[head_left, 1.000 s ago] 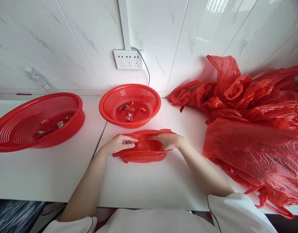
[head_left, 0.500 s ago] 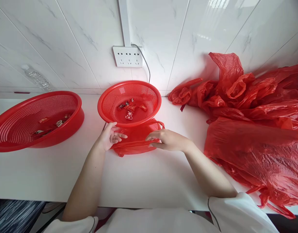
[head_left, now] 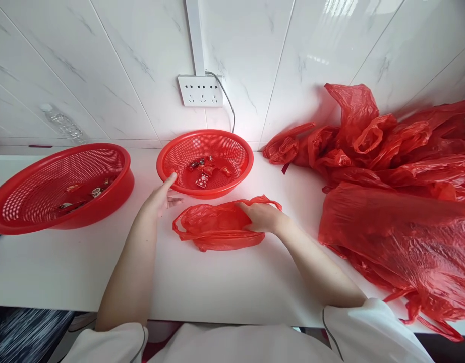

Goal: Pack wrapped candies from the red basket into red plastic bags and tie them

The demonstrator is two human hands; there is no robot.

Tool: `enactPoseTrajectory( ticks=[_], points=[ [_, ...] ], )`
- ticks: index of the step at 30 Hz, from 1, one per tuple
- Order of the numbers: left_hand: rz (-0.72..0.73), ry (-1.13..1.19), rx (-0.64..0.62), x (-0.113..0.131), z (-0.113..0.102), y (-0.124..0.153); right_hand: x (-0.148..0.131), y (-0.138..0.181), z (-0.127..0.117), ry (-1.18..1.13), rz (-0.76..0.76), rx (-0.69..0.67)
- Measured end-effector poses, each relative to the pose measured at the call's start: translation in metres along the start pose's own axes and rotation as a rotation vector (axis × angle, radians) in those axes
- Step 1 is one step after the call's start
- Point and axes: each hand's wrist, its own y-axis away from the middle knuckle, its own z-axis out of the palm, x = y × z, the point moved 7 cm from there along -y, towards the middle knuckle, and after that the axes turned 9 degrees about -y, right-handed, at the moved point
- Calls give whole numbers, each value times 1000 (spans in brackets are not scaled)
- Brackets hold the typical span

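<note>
My left hand [head_left: 159, 200] is at the left front of a round red plastic basket [head_left: 168, 184]. Its thumb reaches up at the rim and its fingers stretch out below, apart from the thumb. Several small wrapped packets [head_left: 204, 176] lie in this basket. Just in front, a red plastic bag [head_left: 221, 241] with loop handles rests on the table, its mouth spread wide. My right hand [head_left: 263, 217] reaches into the bag's right side with fingers extended; the bag hides part of them, and nothing shows in the hand.
A larger red basket [head_left: 122, 176] with several small packets stands at left. Heaped red plastic bags [head_left: 399, 201] cover the right side of the white table [head_left: 217, 287]. A clear bottle [head_left: 64, 123] lies by the tiled wall, which bears a socket panel [head_left: 200, 91] with a cable.
The red bag has come out from under the basket's front, rightward and toward me, and its mouth is wider. My left hand has left the bag for the basket; my right hand has gone into the bag.
</note>
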Motion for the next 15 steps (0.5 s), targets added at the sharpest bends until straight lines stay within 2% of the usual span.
enactPoseTrajectory(
  ticks=[3,8,12,15],
  points=[
    [-1,121,-126,-1,20,-5,1,5,-10,-57,-14,60],
    [146,210,-90,8,33,-2,-10,22,-32,-239,-196,153],
    [296,239,-87,21,40,19,-21,40,-54,-337,-361,237],
    [310,282,-109,21,45,37,-25,48,-73,-391,-425,318]
  ],
)
